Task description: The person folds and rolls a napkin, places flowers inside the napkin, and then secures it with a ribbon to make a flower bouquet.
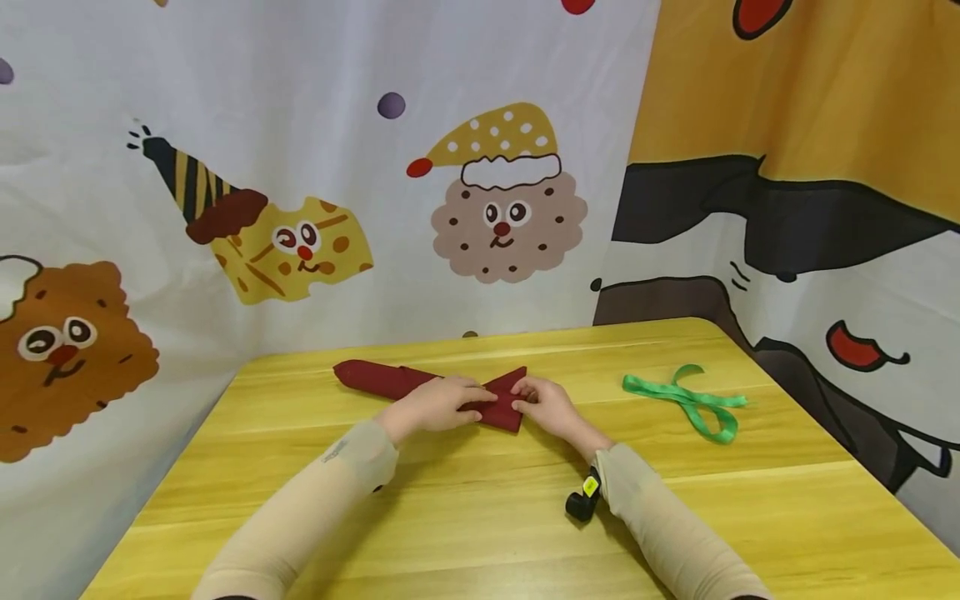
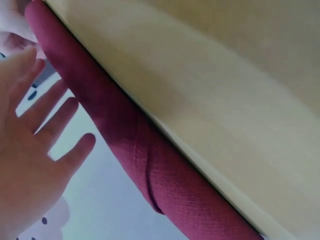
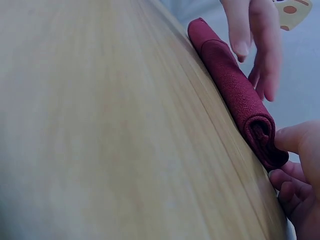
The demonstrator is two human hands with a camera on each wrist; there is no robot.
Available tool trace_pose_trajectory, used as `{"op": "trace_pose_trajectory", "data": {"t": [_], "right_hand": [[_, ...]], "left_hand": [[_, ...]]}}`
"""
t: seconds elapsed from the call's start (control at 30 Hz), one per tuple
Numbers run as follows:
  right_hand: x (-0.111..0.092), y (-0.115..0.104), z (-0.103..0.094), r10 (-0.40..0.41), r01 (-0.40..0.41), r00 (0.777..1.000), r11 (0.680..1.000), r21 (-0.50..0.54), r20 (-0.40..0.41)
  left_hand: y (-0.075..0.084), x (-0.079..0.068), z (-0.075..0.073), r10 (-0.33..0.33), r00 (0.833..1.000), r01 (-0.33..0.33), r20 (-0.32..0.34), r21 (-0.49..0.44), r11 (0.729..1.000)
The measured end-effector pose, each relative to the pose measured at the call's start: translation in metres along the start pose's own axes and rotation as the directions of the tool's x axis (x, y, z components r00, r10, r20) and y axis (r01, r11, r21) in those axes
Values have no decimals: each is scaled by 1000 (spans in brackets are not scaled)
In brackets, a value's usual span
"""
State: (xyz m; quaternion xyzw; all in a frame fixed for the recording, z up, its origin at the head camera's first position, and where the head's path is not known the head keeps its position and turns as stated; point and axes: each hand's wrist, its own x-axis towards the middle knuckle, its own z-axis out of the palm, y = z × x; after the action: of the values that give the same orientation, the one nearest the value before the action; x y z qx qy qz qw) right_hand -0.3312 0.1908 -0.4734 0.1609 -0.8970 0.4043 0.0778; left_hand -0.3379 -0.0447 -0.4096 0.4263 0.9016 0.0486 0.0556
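A dark red cloth (image 1: 378,377), rolled into a long tube, lies across the far half of the table. One end tapers to a blunt point at the left; a pointed flap sticks up near the right end. My left hand (image 1: 438,406) is over the roll's middle, its fingers spread and fairly straight in the left wrist view. At the right end, my right hand (image 1: 553,408) pinches the cloth's edge, thumb on the near layers and fingers curled under in the right wrist view. The spiral of the roll (image 3: 230,80) shows there.
A looped green ribbon (image 1: 693,400) lies on the wooden table (image 1: 465,533) to the right of my right hand. A curtain (image 1: 322,100) printed with cartoon figures hangs behind the table. A small black device (image 1: 583,497) is strapped at my right wrist.
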Motion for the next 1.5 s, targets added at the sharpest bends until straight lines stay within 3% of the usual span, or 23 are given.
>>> {"op": "trace_pose_trajectory", "data": {"t": [0.2,0.37,0.5,0.63,0.73,1.0,1.13,1.27,1.5], "right_hand": [[-1,3,-1,16,-16,1000,1000,-19,-15],[-1,-2,-1,-13,12,1000,997,-72,-13],[0,-10,-3,-108,107,994,990,-95,-6],[1,-15,-4,-241,245,969,966,-89,49],[1,-14,-6,-291,301,950,950,-87,113],[-2,-12,-12,-301,352,913,923,-158,276],[-1,-13,-13,-310,374,898,912,-170,312],[-1,-15,-13,-310,374,899,911,-176,309],[-4,-15,-11,-262,311,930,935,-172,259]], "left_hand": [[7,-3,3,-8,990,21,143,-89,996],[5,-3,12,-18,988,34,156,-99,994],[4,-2,13,-24,988,41,152,-111,993],[2,-3,15,-27,988,45,150,-114,992],[3,-3,14,-19,988,40,155,-132,990],[0,-4,11,-8,982,45,187,-194,980],[0,-4,8,-10,980,52,197,-211,976],[0,-4,7,-14,979,60,204,-221,973],[0,-4,8,3,980,42,197,-223,974]]}}
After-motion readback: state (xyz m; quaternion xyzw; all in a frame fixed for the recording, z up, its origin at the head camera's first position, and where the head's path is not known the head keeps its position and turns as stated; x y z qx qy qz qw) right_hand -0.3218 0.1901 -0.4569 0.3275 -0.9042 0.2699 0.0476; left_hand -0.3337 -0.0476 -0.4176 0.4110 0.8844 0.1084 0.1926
